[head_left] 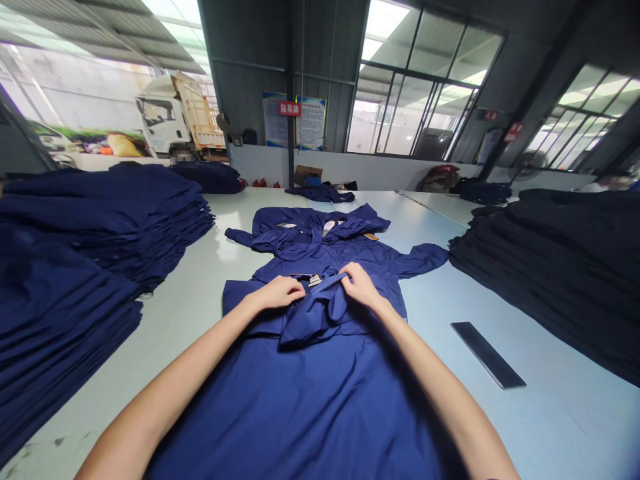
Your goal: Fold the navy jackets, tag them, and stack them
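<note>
A navy blue jacket (320, 400) lies spread on the table in front of me, its lower part toward me. My left hand (283, 292) is closed on the cloth at the left of its collar or hood. At the right side, my right hand (359, 283) pinches a raised fold of the same cloth between thumb and fingers. A small white label (315, 281) shows in the neck opening between my hands. Just beyond lies another navy jacket (320, 233) with sleeves out and paper tags on it.
Tall piles of folded navy garments (100, 227) line the left, and a dark garment pile (550, 267) stands at the right. A flat black phone-like slab (487, 355) rests on the table (560, 427) right of the jacket. Another folded garment (320, 193) lies at the far end.
</note>
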The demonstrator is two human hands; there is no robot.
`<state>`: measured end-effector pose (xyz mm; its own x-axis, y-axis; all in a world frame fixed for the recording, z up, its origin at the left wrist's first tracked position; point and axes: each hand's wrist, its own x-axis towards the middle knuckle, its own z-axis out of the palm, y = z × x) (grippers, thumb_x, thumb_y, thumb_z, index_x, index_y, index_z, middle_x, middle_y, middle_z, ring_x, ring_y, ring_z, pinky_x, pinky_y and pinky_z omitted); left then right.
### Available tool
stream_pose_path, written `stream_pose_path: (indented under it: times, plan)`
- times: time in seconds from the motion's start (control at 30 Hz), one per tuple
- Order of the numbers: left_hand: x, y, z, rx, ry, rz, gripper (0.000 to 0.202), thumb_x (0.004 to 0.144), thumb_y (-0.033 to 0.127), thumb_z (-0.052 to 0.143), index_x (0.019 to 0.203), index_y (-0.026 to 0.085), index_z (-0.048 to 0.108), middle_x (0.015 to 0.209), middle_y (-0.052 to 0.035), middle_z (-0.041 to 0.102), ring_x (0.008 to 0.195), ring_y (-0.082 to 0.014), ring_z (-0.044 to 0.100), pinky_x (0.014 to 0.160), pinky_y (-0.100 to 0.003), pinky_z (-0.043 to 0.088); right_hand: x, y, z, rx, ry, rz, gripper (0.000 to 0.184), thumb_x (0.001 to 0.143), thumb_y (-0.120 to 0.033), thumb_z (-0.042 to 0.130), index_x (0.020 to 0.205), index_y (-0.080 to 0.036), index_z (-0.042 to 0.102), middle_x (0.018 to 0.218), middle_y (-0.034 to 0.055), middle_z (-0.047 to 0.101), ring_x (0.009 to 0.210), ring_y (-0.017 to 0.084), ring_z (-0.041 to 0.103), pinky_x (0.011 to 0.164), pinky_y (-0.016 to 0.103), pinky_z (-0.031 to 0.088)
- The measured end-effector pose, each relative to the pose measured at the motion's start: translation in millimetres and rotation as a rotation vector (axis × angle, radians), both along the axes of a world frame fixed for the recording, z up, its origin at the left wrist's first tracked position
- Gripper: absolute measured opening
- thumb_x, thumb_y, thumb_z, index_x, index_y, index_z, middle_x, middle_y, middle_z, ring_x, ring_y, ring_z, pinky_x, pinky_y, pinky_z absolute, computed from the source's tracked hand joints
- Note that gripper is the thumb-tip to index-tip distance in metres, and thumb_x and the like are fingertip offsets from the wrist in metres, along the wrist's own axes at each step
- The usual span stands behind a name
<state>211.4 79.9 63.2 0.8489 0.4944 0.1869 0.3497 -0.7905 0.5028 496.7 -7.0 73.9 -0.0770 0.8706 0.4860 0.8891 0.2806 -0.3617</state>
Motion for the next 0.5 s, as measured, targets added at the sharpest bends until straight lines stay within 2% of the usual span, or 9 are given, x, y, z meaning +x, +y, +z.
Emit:
stream_pose_path:
  times: [0.07,0.13,0.23,0.3,0.37,0.4,0.5]
  plan:
    - [-6.3,3.5,3.7,0.027,0.023,0.026,0.033,0.095,0.048,0.054,0.089,0.029,0.081,0.101,-0.0067,0.079,0.099,-0.0260,0.070,0.095,-0.034,0.046,17.4,0.0,5.9,-0.028,0.162,-0.100,0.035,0.087,-0.010,0.043,0.105,-0.018,0.072,0.108,0.0101,0.072,0.103,0.024,0.063,0.097,0.041,0.051]
    - [-13.4,6.4,5.3,0.058,0.108,0.013,0.035,0.094,0.053,0.058,0.081,0.028,0.080,0.092,-0.0063,0.078,0.097,-0.0262,0.067,0.098,-0.036,0.042,33.7,-2.7,11.4,-0.156,0.176,-0.084,0.043,0.081,-0.008,0.045,0.111,-0.019,0.072,0.116,0.0090,0.072,0.110,0.025,0.062,0.104,0.044,0.048]
    - [-20.1,13.4,6.2,0.030,0.204,-0.081,0.032,0.087,0.052,0.068,0.073,0.025,0.076,0.079,-0.0042,0.075,0.093,-0.0248,0.064,0.100,-0.038,0.038,48.5,-10.7,16.5,-0.418,0.008,0.124,0.046,0.074,-0.010,0.056,0.114,-0.022,0.074,0.125,0.0068,0.071,0.119,0.028,0.057,0.115,0.051,0.038]
    - [-20.3,23.8,8.6,-0.126,0.060,-0.065,0.031,0.080,0.051,0.075,0.069,0.022,0.073,0.075,-0.0027,0.072,0.086,-0.0224,0.062,0.095,-0.035,0.040,51.0,-13.5,17.9,-0.523,-0.015,0.294,0.038,0.075,-0.015,0.063,0.110,-0.023,0.075,0.126,0.0056,0.071,0.119,0.029,0.057,0.117,0.052,0.036]
    - [-17.6,41.2,13.5,-0.301,-0.196,0.042,0.038,0.075,0.056,0.079,0.067,0.020,0.069,0.074,-0.0017,0.069,0.079,-0.0199,0.060,0.086,-0.031,0.043,50.3,-9.6,19.4,-0.519,0.114,0.411,0.028,0.077,-0.024,0.068,0.105,-0.023,0.073,0.123,0.0048,0.071,0.118,0.028,0.059,0.114,0.049,0.039]
    - [-15.5,52.3,16.8,-0.360,-0.316,0.109,0.043,0.074,0.061,0.078,0.068,0.020,0.067,0.076,-0.0013,0.068,0.078,-0.0190,0.059,0.082,-0.030,0.044,49.9,-4.4,20.8,-0.478,0.223,0.422,0.025,0.078,-0.029,0.070,0.102,-0.023,0.072,0.119,0.0046,0.071,0.116,0.027,0.061,0.112,0.047,0.042]
    - [-8.8,88.7,28.6,-0.408,-0.526,0.274,0.056,0.079,0.076,0.064,0.074,0.021,0.061,0.075,0.0001,0.061,0.074,-0.0168,0.054,0.074,-0.027,0.045,50.9,21.6,30.4,-0.271,0.597,0.272,0.027,0.076,-0.040,0.076,0.095,-0.022,0.068,0.105,0.0035,0.073,0.105,0.026,0.065,0.106,0.044,0.049]
